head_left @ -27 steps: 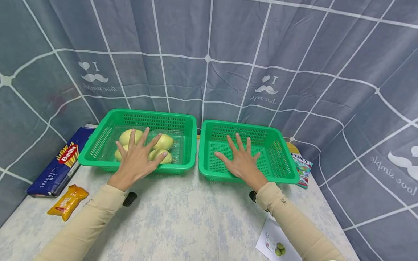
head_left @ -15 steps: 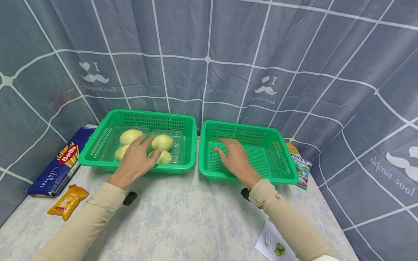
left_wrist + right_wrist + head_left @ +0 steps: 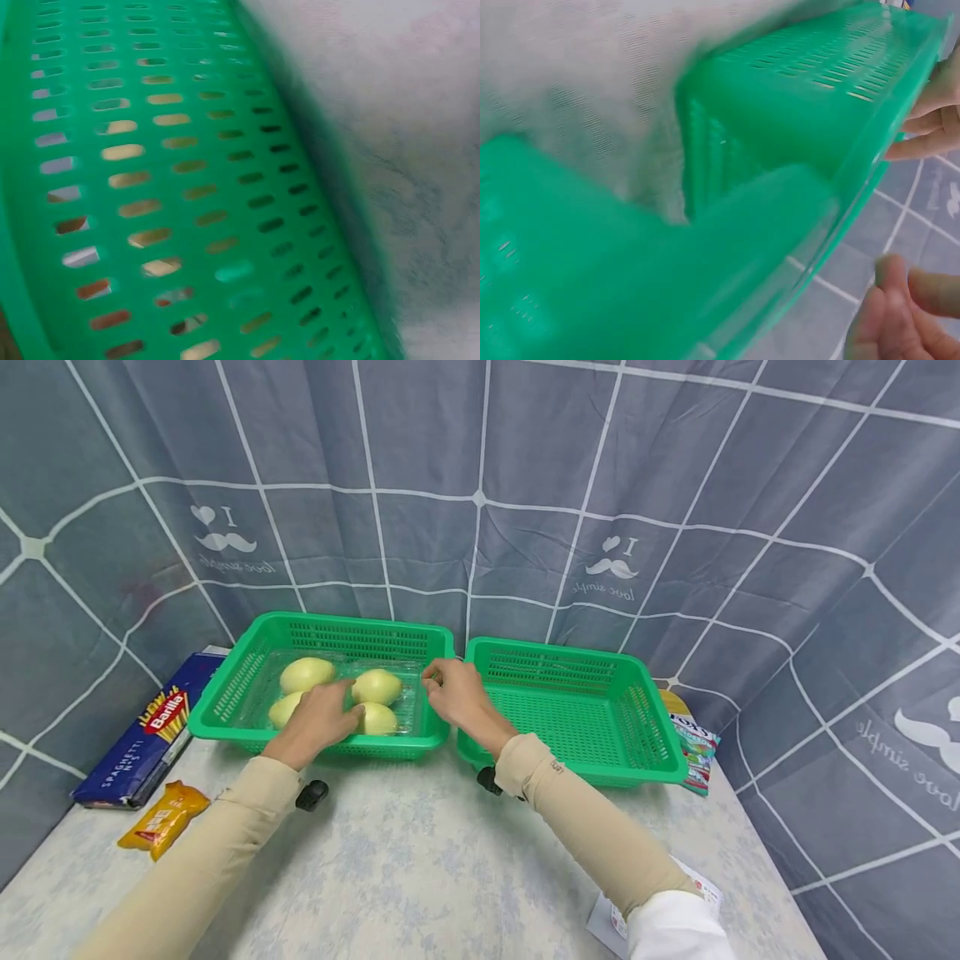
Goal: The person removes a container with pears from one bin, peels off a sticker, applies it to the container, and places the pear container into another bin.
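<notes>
Pale yellow oval fruits (image 3: 377, 687), several of them, lie on clear plastic trays (image 3: 408, 693) inside the left green basket (image 3: 225, 727). My left hand (image 3: 318, 718) reaches over this basket's front rim, its bent fingers and thumb close to the fruits at the middle. My right hand (image 3: 456, 693) hovers at the basket's right rim, fingers loosely curled with nothing in them. In the right wrist view, the right hand (image 3: 900, 322) has thumb and fingertips near each other, and the left hand's fingers (image 3: 934, 124) show beyond the rim. Slotted basket wall (image 3: 187, 187) hides the left hand's fingertips in the left wrist view.
A second green basket (image 3: 570, 727) stands to the right, with snack packets (image 3: 693, 743) beside it. At left are a blue spaghetti box (image 3: 153, 727) and an orange packet (image 3: 165, 818). A printed card (image 3: 607, 927) lies partly under the right sleeve. A grey curtain (image 3: 420, 543) hangs behind.
My right hand has moved left, from over the right basket to the left basket's right rim, its spread fingers now curled in. The left hand's spread fingers have bent down toward the fruits.
</notes>
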The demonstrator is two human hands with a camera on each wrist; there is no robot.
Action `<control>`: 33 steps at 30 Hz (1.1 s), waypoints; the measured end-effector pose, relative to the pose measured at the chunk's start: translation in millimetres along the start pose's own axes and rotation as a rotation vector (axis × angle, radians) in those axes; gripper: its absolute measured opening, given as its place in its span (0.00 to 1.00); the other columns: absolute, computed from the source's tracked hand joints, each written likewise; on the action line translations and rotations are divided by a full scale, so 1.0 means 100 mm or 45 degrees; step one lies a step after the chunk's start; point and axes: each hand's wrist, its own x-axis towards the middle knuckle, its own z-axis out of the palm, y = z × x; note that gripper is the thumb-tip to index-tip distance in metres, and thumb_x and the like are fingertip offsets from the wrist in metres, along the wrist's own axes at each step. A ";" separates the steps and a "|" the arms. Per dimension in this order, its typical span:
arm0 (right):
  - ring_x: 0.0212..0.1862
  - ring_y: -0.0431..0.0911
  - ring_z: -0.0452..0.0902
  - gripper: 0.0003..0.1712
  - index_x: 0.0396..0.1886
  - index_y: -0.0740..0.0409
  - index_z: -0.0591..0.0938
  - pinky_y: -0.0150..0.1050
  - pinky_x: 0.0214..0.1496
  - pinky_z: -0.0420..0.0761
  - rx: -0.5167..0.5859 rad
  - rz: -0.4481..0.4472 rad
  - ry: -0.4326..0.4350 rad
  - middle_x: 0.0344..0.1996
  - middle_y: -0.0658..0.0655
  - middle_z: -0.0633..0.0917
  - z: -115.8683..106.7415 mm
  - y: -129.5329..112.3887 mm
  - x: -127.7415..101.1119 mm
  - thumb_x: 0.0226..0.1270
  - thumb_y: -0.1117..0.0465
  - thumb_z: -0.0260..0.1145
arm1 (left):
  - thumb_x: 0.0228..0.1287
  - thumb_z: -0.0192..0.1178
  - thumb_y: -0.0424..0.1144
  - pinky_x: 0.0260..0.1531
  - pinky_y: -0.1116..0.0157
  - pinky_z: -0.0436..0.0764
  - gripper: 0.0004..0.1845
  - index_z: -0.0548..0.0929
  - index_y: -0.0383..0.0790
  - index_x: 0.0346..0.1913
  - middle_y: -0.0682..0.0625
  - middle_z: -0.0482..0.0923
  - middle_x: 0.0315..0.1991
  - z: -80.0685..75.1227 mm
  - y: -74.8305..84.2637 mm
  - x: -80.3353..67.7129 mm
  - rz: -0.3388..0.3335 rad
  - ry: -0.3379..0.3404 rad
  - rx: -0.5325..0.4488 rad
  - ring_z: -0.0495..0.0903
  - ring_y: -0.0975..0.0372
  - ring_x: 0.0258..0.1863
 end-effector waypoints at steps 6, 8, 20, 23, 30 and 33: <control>0.61 0.52 0.80 0.30 0.70 0.60 0.72 0.49 0.58 0.82 0.124 0.263 -0.155 0.62 0.59 0.81 0.10 -0.07 0.18 0.76 0.48 0.59 | 0.74 0.52 0.38 0.22 0.62 0.69 0.31 0.63 0.20 0.71 0.48 0.70 0.15 -0.04 0.02 0.07 0.008 -0.086 0.045 0.58 0.63 0.13; 0.70 0.55 0.72 0.35 0.75 0.60 0.67 0.52 0.67 0.78 0.192 0.338 -0.198 0.70 0.60 0.75 0.14 -0.11 0.21 0.76 0.47 0.60 | 0.74 0.52 0.38 0.21 0.63 0.69 0.30 0.64 0.20 0.71 0.47 0.71 0.16 -0.05 0.02 0.09 -0.001 -0.094 0.054 0.60 0.63 0.14; 0.80 0.56 0.54 0.46 0.81 0.61 0.51 0.52 0.78 0.66 0.260 0.507 -0.243 0.80 0.60 0.57 0.43 -0.26 0.26 0.75 0.45 0.59 | 0.76 0.52 0.40 0.54 0.40 0.80 0.30 0.64 0.25 0.73 0.24 0.74 0.62 0.01 0.01 0.14 -0.043 -0.155 -0.074 0.77 0.34 0.58; 0.81 0.55 0.53 0.46 0.81 0.62 0.52 0.52 0.78 0.64 0.263 0.521 -0.207 0.81 0.60 0.56 0.45 -0.25 0.28 0.75 0.45 0.58 | 0.76 0.51 0.41 0.54 0.40 0.79 0.31 0.62 0.24 0.74 0.24 0.78 0.53 0.00 0.02 0.17 -0.066 -0.152 -0.073 0.78 0.34 0.53; 0.61 0.53 0.76 0.31 0.64 0.66 0.75 0.47 0.62 0.79 0.233 0.524 -0.193 0.67 0.60 0.75 0.47 -0.24 0.29 0.74 0.46 0.60 | 0.77 0.46 0.43 0.68 0.32 0.62 0.37 0.49 0.21 0.77 0.22 0.57 0.73 -0.08 0.07 0.25 -0.134 -0.340 -0.074 0.53 0.27 0.73; 0.54 0.53 0.78 0.27 0.57 0.66 0.78 0.46 0.57 0.79 0.265 0.538 -0.189 0.60 0.61 0.79 0.48 -0.24 0.29 0.74 0.46 0.61 | 0.78 0.44 0.44 0.70 0.31 0.57 0.39 0.43 0.20 0.77 0.21 0.48 0.75 -0.10 0.12 0.28 -0.145 -0.439 -0.083 0.47 0.27 0.74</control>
